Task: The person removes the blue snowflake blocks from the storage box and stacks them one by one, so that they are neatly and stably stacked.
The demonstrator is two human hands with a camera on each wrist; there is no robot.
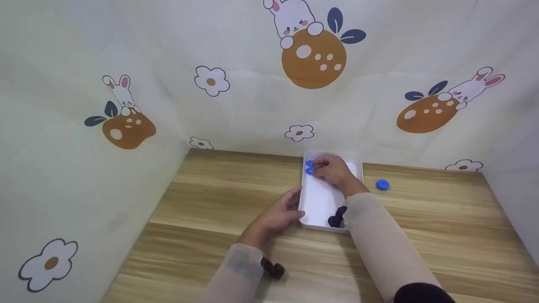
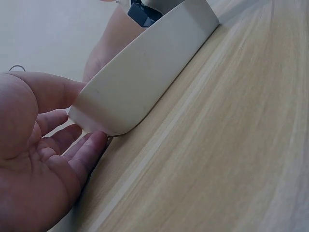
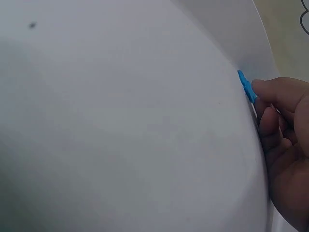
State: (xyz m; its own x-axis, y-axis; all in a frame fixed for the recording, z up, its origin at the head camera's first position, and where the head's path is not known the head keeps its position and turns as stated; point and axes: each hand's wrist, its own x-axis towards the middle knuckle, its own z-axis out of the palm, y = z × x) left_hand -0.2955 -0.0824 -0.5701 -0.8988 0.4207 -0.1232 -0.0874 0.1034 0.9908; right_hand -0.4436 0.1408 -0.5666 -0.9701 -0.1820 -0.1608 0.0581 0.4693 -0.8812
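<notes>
A shallow white tray (image 1: 322, 200) lies on the wooden table. My left hand (image 1: 278, 214) holds its left side near the front corner, thumb at the rim and fingers along the outer wall; the left wrist view shows fingertips at the lower edge of the tray wall (image 2: 140, 72). Over the tray's far left part, my right hand (image 1: 334, 170) is beside small blue flower-shaped pieces (image 1: 309, 171). In the right wrist view, thumb and forefinger pinch a thin blue piece (image 3: 247, 88) close to the tray wall. Which of the pieces it is, I cannot tell.
A round blue disc (image 1: 382, 184) lies on the table (image 1: 442, 219) to the right of the tray. A pale cloth with rabbit and flower prints (image 1: 252, 109) stands behind and at the sides. Black wrist-worn devices (image 1: 273, 269) are on both forearms.
</notes>
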